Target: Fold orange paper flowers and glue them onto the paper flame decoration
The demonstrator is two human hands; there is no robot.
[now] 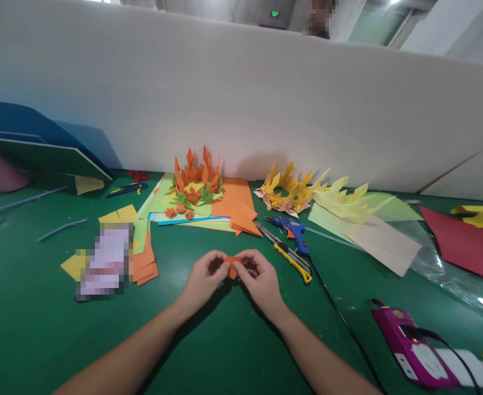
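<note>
Both of my hands meet over the green table, pinching a small folded piece of orange paper between them. My left hand has its fingers curled round the paper's left side. My right hand grips the right side with closed fingers. Behind them stands an orange folded-paper wreath with small green leaves, set on light green and orange sheets. A yellow paper wreath lies to its right.
A blue glue gun and a yellow utility knife lie right of my hands, with a black cable trailing forward. A pink device sits bottom right. Orange and yellow sheets lie left. A white partition backs the table; a person is behind it.
</note>
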